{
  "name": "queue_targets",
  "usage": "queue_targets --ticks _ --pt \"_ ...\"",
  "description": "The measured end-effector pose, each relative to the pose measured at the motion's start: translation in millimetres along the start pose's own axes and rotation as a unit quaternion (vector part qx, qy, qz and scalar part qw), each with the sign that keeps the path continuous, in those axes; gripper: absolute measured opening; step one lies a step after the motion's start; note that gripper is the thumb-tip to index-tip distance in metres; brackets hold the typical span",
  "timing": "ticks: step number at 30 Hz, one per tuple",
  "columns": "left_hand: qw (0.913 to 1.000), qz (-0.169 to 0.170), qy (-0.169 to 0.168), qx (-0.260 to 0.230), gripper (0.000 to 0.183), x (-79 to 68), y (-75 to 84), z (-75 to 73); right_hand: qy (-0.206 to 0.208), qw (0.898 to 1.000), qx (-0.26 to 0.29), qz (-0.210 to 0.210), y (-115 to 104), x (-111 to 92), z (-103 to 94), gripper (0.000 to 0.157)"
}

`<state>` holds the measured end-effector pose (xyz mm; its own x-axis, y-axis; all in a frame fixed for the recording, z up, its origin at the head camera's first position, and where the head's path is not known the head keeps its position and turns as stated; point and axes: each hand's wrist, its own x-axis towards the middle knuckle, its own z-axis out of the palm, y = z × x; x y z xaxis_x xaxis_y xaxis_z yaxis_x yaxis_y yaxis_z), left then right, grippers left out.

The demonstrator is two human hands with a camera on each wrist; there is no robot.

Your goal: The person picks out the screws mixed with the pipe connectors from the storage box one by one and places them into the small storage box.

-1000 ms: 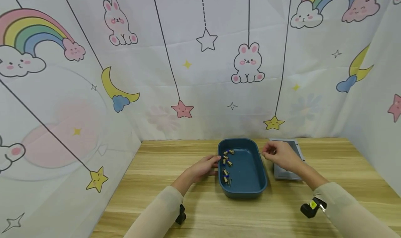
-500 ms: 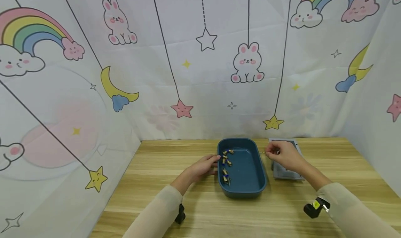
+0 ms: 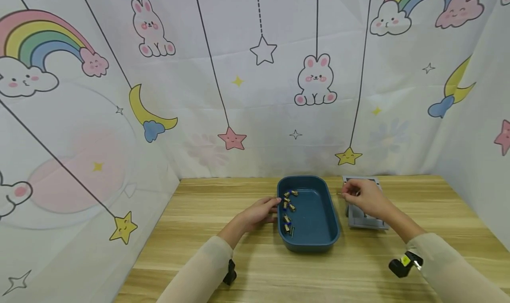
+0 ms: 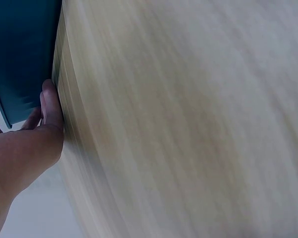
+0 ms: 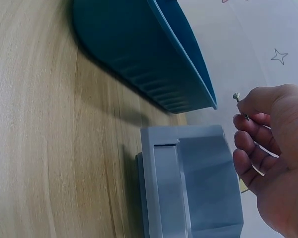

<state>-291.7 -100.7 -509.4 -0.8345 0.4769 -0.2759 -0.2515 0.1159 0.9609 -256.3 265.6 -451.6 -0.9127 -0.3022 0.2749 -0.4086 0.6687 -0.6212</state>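
A dark blue plastic bin (image 3: 312,219) stands on the table, with my left hand (image 3: 260,212) holding its left wall. In the left wrist view the fingers of that hand (image 4: 30,144) lie along the outside of the bin (image 4: 22,54), and a digit shows past the rim. Between right thumb and fingertips I pinch a small metal screw (image 5: 237,96), its head sticking out. My right hand (image 3: 364,198) is raised over a grey plastic box (image 3: 365,222), right of the bin, covering part of it.
Several brass-coloured pieces (image 3: 292,208) with blue bands lie along the bin's left inner side, with thin metal pins (image 3: 292,232) near its front corner. A printed curtain (image 3: 263,95) hangs behind the wooden table (image 3: 223,190).
My right hand has drawn a little to the right, away from the bin's rim, with the screw still pinched. The left hand and the bin have stayed put.
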Motion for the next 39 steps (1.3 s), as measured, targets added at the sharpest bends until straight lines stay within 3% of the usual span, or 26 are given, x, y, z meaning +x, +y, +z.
queue_targets --ticks 22,39 --pt "1.0 -0.001 0.003 0.002 0.064 -1.0 0.9 -0.2 -0.003 1.0 -0.001 0.023 6 -3 -9.2 0.0" --pt "1.0 -0.003 -0.001 0.001 0.066 -0.2 0.2 -0.8 0.006 1.0 -0.017 0.02 16 -6 -18.4 0.005"
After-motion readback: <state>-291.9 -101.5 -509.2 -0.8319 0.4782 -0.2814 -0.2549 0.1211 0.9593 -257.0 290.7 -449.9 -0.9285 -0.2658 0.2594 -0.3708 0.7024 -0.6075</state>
